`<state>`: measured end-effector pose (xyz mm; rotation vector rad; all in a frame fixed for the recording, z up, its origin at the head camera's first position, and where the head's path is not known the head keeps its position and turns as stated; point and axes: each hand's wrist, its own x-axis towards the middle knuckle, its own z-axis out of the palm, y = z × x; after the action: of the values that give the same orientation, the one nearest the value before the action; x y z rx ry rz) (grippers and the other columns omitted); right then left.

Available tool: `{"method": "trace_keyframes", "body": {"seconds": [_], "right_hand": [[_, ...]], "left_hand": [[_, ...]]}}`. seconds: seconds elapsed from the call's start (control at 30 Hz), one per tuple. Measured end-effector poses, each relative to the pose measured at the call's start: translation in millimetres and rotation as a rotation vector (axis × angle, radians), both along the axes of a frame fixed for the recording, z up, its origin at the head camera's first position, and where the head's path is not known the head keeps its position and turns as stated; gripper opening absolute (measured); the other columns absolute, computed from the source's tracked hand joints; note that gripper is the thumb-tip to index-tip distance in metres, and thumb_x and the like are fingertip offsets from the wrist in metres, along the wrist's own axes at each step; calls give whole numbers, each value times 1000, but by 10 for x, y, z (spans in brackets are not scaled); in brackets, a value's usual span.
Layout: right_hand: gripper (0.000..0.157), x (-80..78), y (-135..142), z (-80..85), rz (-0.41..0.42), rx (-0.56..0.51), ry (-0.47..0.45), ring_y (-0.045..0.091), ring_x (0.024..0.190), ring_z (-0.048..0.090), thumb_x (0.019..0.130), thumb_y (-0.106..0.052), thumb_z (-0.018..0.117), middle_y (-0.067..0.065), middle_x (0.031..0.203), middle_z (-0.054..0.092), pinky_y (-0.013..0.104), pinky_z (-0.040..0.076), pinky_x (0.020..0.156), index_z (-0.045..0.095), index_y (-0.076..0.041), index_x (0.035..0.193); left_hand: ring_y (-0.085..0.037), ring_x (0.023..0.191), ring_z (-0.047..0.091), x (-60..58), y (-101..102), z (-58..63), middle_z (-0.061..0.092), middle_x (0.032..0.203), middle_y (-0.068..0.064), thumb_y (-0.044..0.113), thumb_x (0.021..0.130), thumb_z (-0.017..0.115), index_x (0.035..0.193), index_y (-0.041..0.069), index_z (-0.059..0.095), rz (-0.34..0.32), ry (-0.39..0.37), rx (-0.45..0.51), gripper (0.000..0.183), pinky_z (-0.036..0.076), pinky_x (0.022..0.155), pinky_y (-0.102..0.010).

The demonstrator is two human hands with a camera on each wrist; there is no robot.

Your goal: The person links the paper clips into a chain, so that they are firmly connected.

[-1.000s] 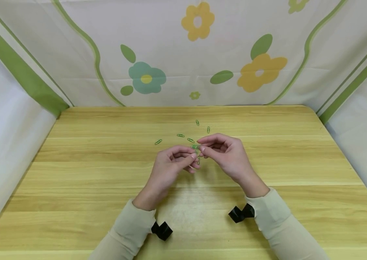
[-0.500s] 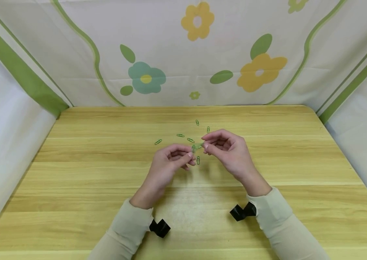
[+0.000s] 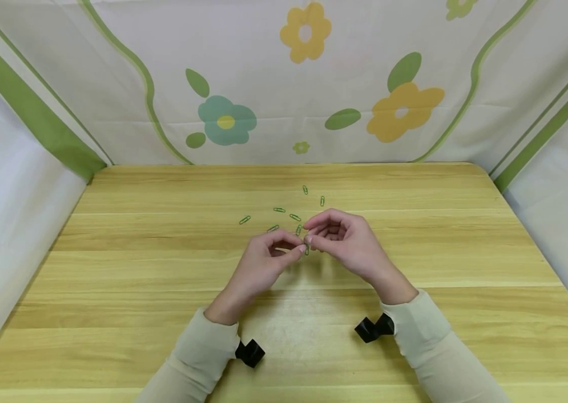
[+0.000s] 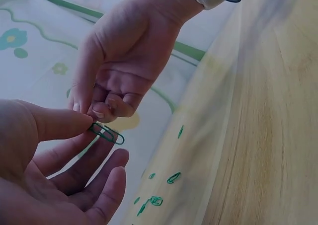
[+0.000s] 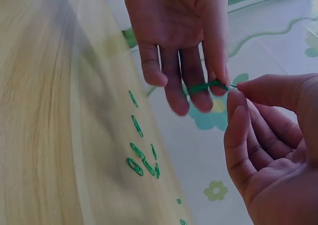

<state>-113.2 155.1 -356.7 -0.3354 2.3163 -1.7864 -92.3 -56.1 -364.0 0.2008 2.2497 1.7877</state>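
Nearest, we see beige sleeves [image 3: 195, 352] along the bottom edge, a black camera [image 3: 250, 353] at each cuff. Beyond them, the left hand [image 3: 268, 260] pinches a green clip [image 4: 108, 134] between thumb and forefinger, its other fingers parted and loosely bent. The right hand [image 3: 346, 246] meets it, thumb and forefinger tight on thin wire at the clip's end, the rest curled inward; we cannot tell whether they grip one clip or two. We find the clip raised above the table [image 3: 304, 347], near its middle. Below and past the hands, loose clips [image 3: 279, 210], also green, lie scattered on the pale wood. Behind the far edge, we see white cloth [image 3: 263, 56] printed with teal and orange flowers [image 3: 214, 116]; green-striped cloth flanks both sides.
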Motion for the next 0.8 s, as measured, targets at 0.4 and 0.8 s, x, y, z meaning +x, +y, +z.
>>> {"method": "trace_keyframes", "body": {"seconds": [0.4, 0.8], "right_hand": [[16, -109, -80, -315, -128, 315, -22, 20, 68, 68, 98, -22, 80, 11, 94, 76, 30, 57, 58, 76, -9, 105], [33, -146, -153, -358, -174, 550, -59, 16, 67, 65, 90, -35, 88, 3, 84, 75, 29, 52, 62, 73, -9, 103]], "left_hand": [[-18, 105, 69, -21, -20, -19, 77, 113, -6, 19, 102, 76, 113, 9, 78, 119, -12, 17, 15, 56, 97, -33], [-28, 104, 70, -38, -26, -32, 80, 109, -9, 17, 103, 74, 112, 8, 77, 145, -50, 42, 13, 57, 89, -37]]}}
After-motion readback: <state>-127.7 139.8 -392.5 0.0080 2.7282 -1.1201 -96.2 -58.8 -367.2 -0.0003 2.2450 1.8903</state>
